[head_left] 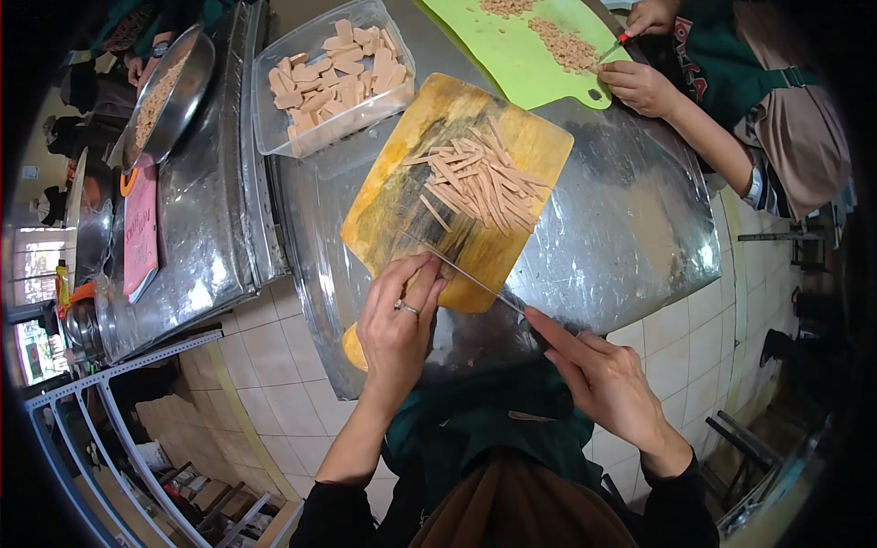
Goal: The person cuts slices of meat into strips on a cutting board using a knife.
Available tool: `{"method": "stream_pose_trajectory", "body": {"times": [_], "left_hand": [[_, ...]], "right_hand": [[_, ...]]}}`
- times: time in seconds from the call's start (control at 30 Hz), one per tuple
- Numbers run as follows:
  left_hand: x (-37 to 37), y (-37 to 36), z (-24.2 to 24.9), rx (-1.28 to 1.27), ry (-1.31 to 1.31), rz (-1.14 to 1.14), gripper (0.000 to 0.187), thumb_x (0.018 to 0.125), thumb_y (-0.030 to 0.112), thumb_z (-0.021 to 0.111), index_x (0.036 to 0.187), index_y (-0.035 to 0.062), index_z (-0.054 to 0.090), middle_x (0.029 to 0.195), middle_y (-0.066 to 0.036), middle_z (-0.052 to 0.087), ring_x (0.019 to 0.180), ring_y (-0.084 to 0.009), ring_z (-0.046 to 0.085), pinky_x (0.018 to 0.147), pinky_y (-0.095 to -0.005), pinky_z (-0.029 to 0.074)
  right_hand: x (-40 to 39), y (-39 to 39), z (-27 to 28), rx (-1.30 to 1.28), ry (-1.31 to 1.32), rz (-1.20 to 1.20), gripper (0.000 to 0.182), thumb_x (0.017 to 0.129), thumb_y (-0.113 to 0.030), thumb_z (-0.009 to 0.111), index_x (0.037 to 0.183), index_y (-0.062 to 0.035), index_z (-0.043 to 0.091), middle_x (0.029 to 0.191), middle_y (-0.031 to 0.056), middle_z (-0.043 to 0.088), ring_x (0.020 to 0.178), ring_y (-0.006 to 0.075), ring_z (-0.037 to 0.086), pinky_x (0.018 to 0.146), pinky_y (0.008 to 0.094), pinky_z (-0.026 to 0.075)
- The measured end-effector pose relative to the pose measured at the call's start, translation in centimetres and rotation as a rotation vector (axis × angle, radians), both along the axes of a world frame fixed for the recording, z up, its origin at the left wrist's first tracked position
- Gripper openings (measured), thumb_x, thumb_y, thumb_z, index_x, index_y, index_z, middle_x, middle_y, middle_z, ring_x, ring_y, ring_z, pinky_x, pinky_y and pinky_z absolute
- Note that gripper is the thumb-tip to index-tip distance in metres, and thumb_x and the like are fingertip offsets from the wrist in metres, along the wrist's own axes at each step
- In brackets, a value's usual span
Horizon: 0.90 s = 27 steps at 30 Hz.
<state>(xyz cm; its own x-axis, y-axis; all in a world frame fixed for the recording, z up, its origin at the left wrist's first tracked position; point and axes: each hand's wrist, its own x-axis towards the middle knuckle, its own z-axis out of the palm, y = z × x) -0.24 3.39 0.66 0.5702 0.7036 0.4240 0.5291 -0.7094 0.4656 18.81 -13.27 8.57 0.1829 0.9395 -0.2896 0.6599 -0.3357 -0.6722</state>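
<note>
My right hand (603, 374) is closed around the handle of a knife (470, 277), with its forefinger along the top. The thin blade slants across the lower part of a worn wooden cutting board (384, 205). My left hand (400, 315), a ring on one finger, presses its curled fingertips to the board right beside the blade. Whatever lies under those fingertips is hidden. Beyond the blade, a heap of thin pinkish-brown strips (484, 178) covers the board's upper right part, and one strip lies apart at its left.
A clear plastic tub (265, 123) of flat pinkish-brown pieces (343, 68) stands behind the board. At upper right, another person's hands (639, 87) cut on a green board (548, 87) with chopped bits. A metal bowl (196, 78) and pink book (140, 228) are left.
</note>
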Motion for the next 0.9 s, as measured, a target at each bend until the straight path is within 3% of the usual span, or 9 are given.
{"method": "stream_pose_trajectory", "body": {"times": [0.1,0.5,0.7,0.9], "left_hand": [[0.0,-0.1,0.3,-0.053,-0.021,-0.004,0.029,0.080,0.003,0.083,0.108,0.0030,0.077,0.112,-0.008,0.072,0.104,-0.0275,0.070,0.089,-0.0370,0.058],[-0.2,0.2,0.3,-0.080,0.025,-0.010,0.036,0.072,-0.003,0.087,0.106,0.0032,0.077,0.108,-0.009,0.073,0.103,-0.0324,0.071,0.087,-0.0404,0.060],[-0.3,0.2,0.1,-0.109,0.022,-0.009,0.038,0.069,-0.005,0.088,0.105,0.0033,0.077,0.108,-0.009,0.073,0.100,-0.0319,0.072,0.083,-0.0396,0.061],[-0.2,0.4,0.5,-0.145,0.023,-0.027,0.038,0.069,-0.005,0.088,0.105,0.0026,0.077,0.108,-0.009,0.073,0.098,-0.0314,0.072,0.083,-0.0379,0.061]], "right_hand": [[0.1,-0.7,-0.6,0.045,-0.052,0.072,0.067,0.100,-0.008,0.065,0.160,-0.0274,0.042,0.066,0.0106,0.057,0.051,0.0281,0.058,0.049,0.0390,0.053],[1.2,0.6,2.1,-0.263,0.183,0.122,0.089,0.089,-0.002,0.067,0.164,-0.0323,0.031,0.076,0.0091,0.047,0.056,0.0293,0.059,0.051,0.0425,0.053],[1.4,1.7,1.8,-0.309,0.232,0.140,0.089,0.090,-0.002,0.066,0.165,-0.0342,0.030,0.077,0.0106,0.048,0.059,0.0299,0.059,0.051,0.0433,0.053],[0.7,4.8,-1.7,-0.162,0.185,0.162,0.088,0.088,-0.002,0.071,0.163,-0.0322,0.035,0.069,0.0111,0.050,0.051,0.0277,0.057,0.048,0.0408,0.052]]}}
